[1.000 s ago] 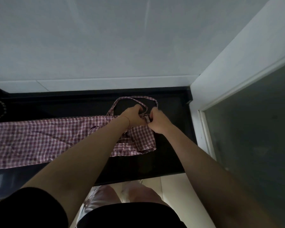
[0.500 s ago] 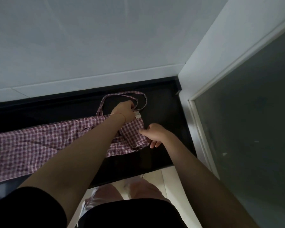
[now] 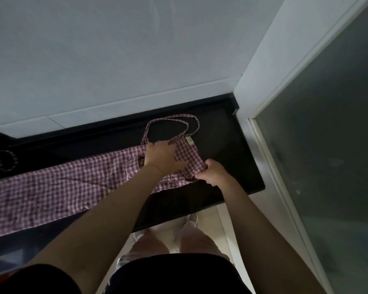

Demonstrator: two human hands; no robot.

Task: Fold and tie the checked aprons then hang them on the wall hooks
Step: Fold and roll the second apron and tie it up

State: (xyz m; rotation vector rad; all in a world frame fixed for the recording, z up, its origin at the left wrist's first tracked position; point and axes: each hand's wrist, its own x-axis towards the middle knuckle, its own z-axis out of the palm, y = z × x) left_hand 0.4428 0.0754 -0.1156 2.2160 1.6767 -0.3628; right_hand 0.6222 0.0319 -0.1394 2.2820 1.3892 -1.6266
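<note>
- Since half a second ago, the right hand (image 3: pixel 214 172) has gone from lying open beside the cloth to pinching its near right corner; the left hand (image 3: pixel 162 157) has slid back from the strap loop onto the bib.
- White wall (image 3: pixel 115 49) fills the 12 o'clock side; a white door frame (image 3: pixel 270 60) and frosted glass panel (image 3: pixel 331 145) close off the 3 o'clock side.
- Black countertop (image 3: pixel 225 149) runs from 9 o'clock to 3 o'clock and ends at the frame.
- Checked apron (image 3: pixel 57 187) lies flat on the countertop, long axis along it, skirt toward 9 o'clock, bib toward 3 o'clock.
- Left hand rests on the bib, fingers curled over the cloth at the strap bases; whether they grip it I cannot tell.
- Right-hand fingers are clamped on the bib's corner.
- Neck strap (image 3: pixel 172 122) loops toward 12 o'clock from the bib, near the wall.
- Small white label (image 3: pixel 190 141) sits at the bib's far right corner.
</note>
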